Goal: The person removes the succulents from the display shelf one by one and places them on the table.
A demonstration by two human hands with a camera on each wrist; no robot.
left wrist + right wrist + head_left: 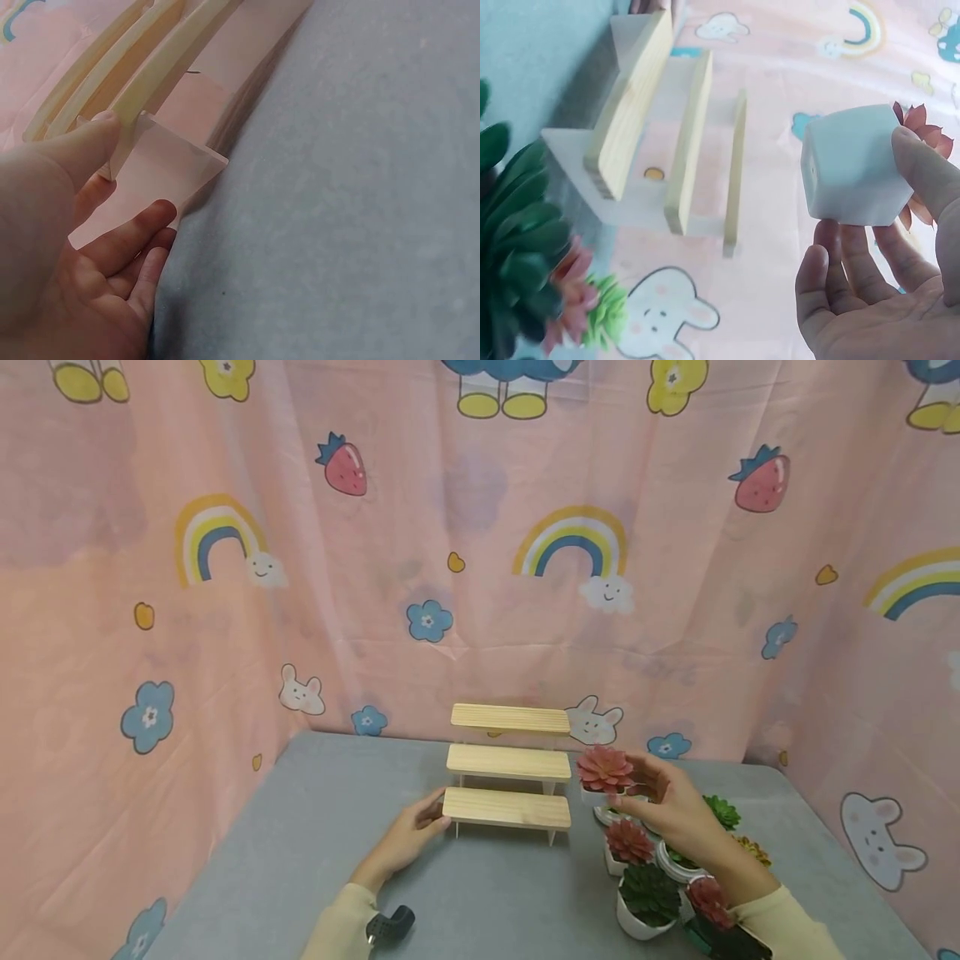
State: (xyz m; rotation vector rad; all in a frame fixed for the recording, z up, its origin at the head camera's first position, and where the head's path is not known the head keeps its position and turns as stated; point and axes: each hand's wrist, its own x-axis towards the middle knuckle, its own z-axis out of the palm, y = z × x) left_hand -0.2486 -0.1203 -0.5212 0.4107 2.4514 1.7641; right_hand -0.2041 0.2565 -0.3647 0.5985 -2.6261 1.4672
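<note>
A three-step wooden stand (pixel 510 764) sits on the grey table (pixel 300 827) near the pink curtain. My left hand (pixel 408 837) touches the left end of the lowest step (pixel 131 112), thumb on the wood, fingers relaxed beside the white side panel (pixel 165 169). My right hand (pixel 671 810) holds a white faceted pot (pixel 853 166) with a red succulent (pixel 604 767) in the air, just right of the stand (pixel 667 142) at the level of the middle step. Thumb and fingers pinch the pot's sides.
Several more potted succulents, red (pixel 628 842) and green (pixel 649 896), cluster on the table under and beside my right forearm. A pink cartoon curtain (pixel 480 552) walls in the back and both sides. A small black object (pixel 390 927) lies by my left sleeve.
</note>
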